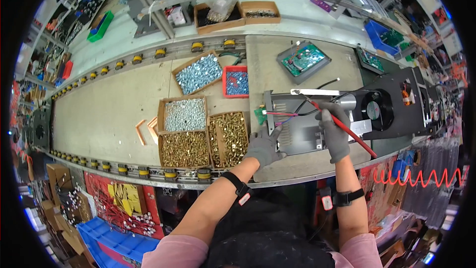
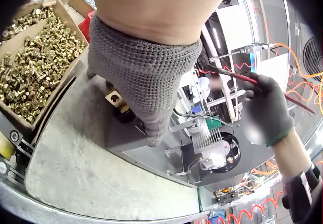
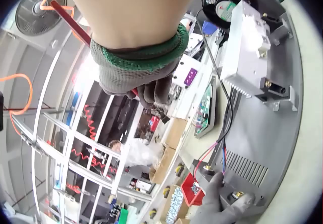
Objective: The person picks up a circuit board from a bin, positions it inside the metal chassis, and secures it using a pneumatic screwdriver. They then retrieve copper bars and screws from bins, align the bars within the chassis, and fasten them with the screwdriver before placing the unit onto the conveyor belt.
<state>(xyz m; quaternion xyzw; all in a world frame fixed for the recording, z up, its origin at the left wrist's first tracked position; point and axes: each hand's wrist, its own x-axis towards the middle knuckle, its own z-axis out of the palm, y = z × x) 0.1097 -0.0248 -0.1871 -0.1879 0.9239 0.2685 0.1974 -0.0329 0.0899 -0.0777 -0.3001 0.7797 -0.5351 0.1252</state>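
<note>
On the bench lies a grey metal chassis [image 1: 303, 136], with a black fan [image 1: 378, 110] inside its right part. My gloved left hand [image 1: 265, 148] rests on the chassis's left end, fingers extended beside a brass terminal [image 3: 236, 196]. My gloved right hand [image 1: 333, 136] grips a long red rod-shaped tool [image 1: 359, 141] and is raised over the chassis, as the left wrist view shows. The tool's dark tip points toward the upper left. Thin red, blue and black wires [image 1: 282, 114] run across the chassis near the left hand. A finned heat sink [image 2: 207, 142] sits before the fan.
Left of the chassis stand cardboard boxes of brass-coloured screws [image 1: 184, 150] and silver fasteners [image 1: 184, 114], plus a red bin [image 1: 237, 82]. Behind it lies a green circuit board [image 1: 303, 60] in a grey tray. Copper-coloured strips [image 1: 141, 133] lie farther left. Rollers [image 1: 170, 174] line the bench edge.
</note>
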